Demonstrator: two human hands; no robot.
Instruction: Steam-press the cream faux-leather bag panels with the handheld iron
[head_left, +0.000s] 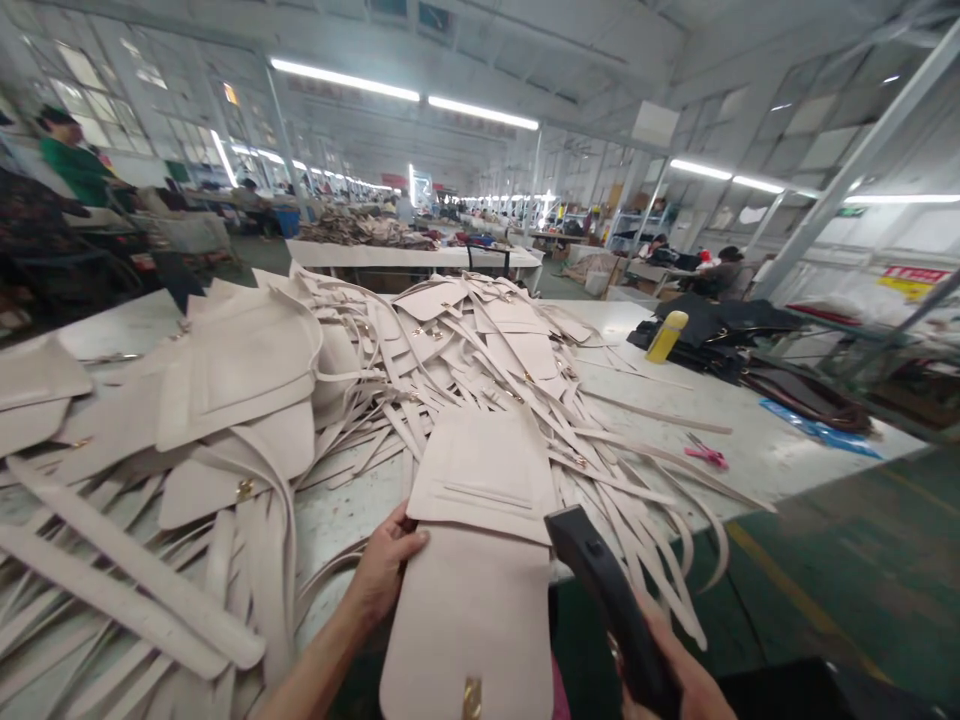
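My left hand (388, 560) grips the left edge of a beige leather bag panel (477, 590), thumb on top. The panel hangs over the table's front edge toward me, with a slotted upper section and a gold clasp (472, 697) near its rounded lower end. In my right hand (679, 665) is a black handheld tool (600, 575) with a long curved body; its exact kind cannot be made out. The tool's blunt end is beside the panel's right edge; whether they touch is unclear. Part of my right hand is hidden behind the tool.
Beige bag panels (240, 360) and loose straps (112, 590) pile across the white table (787, 470). Pink-handled scissors (706, 452), a yellow bottle (667, 337) and dark leather pieces (720, 325) lie to the right. Other people sit or stand at tables farther back.
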